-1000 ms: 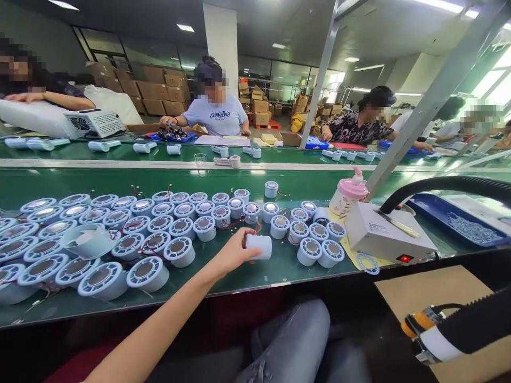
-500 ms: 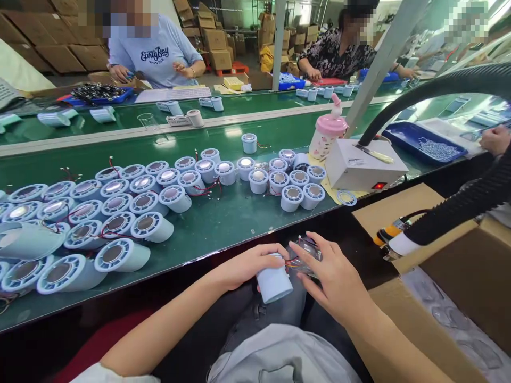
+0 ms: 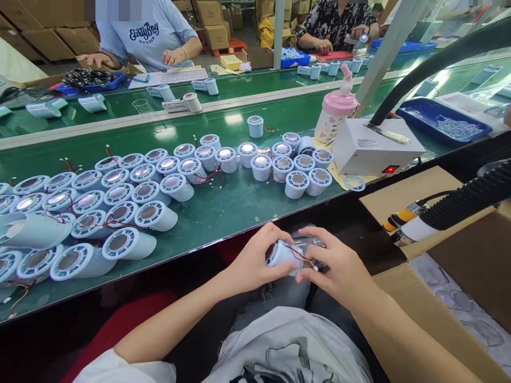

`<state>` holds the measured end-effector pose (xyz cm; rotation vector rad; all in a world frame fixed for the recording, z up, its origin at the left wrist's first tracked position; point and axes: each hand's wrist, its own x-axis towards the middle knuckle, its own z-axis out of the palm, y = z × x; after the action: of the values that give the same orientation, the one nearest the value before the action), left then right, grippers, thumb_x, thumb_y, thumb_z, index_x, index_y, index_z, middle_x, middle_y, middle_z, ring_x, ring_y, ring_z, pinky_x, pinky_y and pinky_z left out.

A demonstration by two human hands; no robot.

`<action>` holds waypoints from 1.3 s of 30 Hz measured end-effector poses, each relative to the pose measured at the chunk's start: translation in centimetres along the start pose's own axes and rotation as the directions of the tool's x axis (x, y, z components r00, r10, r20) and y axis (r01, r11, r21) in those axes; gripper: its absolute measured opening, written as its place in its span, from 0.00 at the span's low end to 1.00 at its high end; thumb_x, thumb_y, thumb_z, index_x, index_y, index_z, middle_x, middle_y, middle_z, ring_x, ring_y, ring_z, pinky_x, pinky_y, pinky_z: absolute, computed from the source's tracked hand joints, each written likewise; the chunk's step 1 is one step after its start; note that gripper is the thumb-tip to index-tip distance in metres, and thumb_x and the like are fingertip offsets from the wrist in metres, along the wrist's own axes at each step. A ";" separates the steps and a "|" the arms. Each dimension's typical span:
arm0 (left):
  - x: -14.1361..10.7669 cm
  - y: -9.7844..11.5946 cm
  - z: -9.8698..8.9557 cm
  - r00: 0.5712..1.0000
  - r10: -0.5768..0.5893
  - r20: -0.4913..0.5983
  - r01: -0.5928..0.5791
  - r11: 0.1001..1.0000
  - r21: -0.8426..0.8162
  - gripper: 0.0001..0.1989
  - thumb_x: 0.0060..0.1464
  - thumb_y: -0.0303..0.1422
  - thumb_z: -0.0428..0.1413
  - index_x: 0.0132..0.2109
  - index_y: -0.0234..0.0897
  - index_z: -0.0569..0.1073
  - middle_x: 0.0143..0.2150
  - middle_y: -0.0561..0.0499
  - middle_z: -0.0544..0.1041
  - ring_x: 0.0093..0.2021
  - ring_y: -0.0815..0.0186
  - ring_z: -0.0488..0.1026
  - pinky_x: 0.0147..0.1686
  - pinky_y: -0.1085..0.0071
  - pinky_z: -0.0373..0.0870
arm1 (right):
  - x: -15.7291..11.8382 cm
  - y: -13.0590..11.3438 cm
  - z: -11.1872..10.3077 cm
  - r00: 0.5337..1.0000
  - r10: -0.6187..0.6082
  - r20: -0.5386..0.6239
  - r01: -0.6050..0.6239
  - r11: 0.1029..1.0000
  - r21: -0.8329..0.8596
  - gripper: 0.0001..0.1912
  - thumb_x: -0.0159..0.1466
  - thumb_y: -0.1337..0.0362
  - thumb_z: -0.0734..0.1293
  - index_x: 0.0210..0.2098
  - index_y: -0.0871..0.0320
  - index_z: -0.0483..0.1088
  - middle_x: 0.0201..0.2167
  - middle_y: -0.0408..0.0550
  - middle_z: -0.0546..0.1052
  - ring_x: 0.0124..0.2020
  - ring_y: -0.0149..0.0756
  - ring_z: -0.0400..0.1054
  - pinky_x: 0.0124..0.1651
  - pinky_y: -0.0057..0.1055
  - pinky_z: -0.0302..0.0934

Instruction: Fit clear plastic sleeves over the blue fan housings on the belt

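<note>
Left hand (image 3: 259, 259) half-closed, gripping pale-blue cylinder (image 3: 281, 255) above lap (image 3: 293, 294), right hand (image 3: 342, 264) curled, holding clear plastic piece (image 3: 311, 241) beside it, near-right carton (image 3: 401, 303) containing clear plastic parts (image 3: 453, 298), right blue tray (image 3: 419, 113) with small pale bits (image 3: 458, 128), far-left blue tray (image 3: 120, 80) with black parts (image 3: 88, 77).

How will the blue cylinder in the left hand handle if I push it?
The blue cylinder is probably stiff: its wall shows no visible dent under the left hand. Laid on its side, it may roll, being round. The thin wires look floppy and could snag, since they bend in loose curves.
</note>
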<state>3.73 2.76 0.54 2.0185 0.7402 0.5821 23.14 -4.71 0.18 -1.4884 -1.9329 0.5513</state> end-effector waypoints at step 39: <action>10.1 -3.0 8.3 0.823 0.016 0.568 0.413 0.669 -0.617 0.42 0.26 0.21 0.72 0.54 0.35 0.71 0.51 0.41 0.76 0.51 0.56 0.74 0.54 0.58 0.68 | -10.2 8.1 2.4 0.786 0.355 -0.506 -0.120 0.891 0.437 0.16 0.60 0.66 0.71 0.47 0.52 0.67 0.59 0.55 0.69 0.60 0.48 0.64 0.57 0.46 0.66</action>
<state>15.41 6.25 -4.97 1.2111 0.2986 0.1005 28.81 -12.19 -9.25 -1.4360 -1.0928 0.4806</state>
